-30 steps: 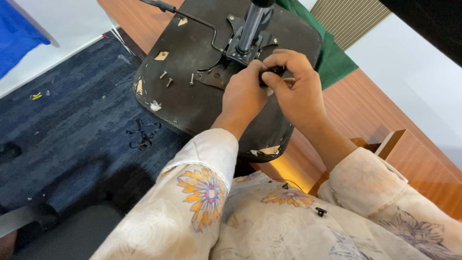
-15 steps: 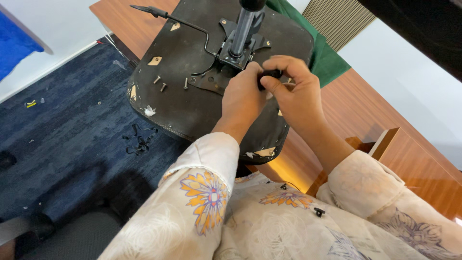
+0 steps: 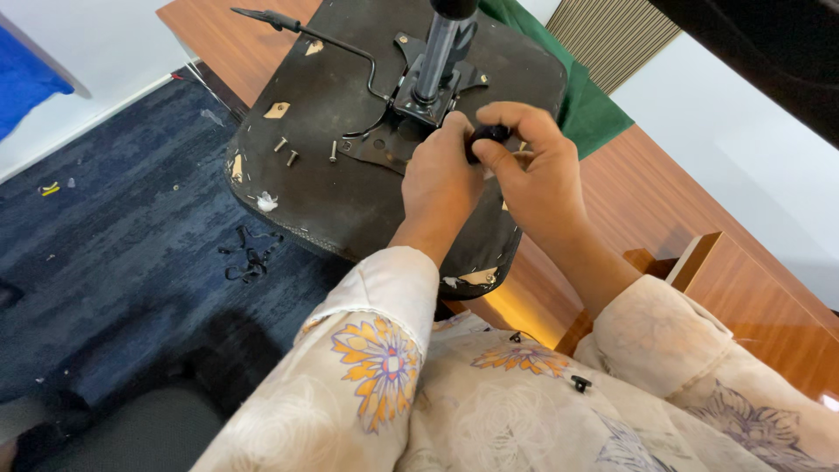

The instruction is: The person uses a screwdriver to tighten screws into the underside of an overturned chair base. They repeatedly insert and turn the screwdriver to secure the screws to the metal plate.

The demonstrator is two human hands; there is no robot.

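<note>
An upturned black chair seat (image 3: 350, 166) lies on a wooden table, its metal mechanism plate and gas-lift column (image 3: 437, 52) pointing up. My left hand (image 3: 441, 179) rests on the plate beside the column, fingers curled. My right hand (image 3: 533, 170) pinches a small black knob (image 3: 486, 135) at the plate's right side, thumb and fingers closed on it. Three loose screws (image 3: 301, 153) lie on the seat to the left of the plate. A thin black lever (image 3: 306, 31) sticks out from the mechanism toward the upper left.
The wooden table (image 3: 664, 201) runs off to the right, with a green cloth (image 3: 594, 105) under the seat's far edge. Blue carpet (image 3: 105, 253) lies to the left, with black scraps (image 3: 249, 258) on it. A dark chair part (image 3: 131, 428) sits at the bottom left.
The view has shifted slightly, so the seat sits lower and more to the right in frame. Both hands stay at the knob, with the right fingers turned a little around it.
</note>
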